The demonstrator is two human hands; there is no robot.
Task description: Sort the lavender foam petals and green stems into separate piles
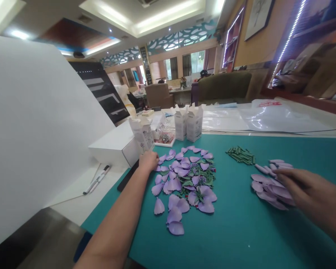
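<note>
Teal cutting mat (235,235) under both hands. Left hand (149,161) curled, knuckles up, touching left edge of loose pile of lilac artificial petals (173,185) mixed with green leaves (197,182); cannot tell if pinching anything. Right hand (311,190) open, fingers extended, tips over overlapping stack of lilac petals (269,190), no pinch. Green stem pieces (241,155) between pile and stack, farther up mat. Beyond mat, upright white cartons (194,123), plastic sheeting (283,117).
</note>
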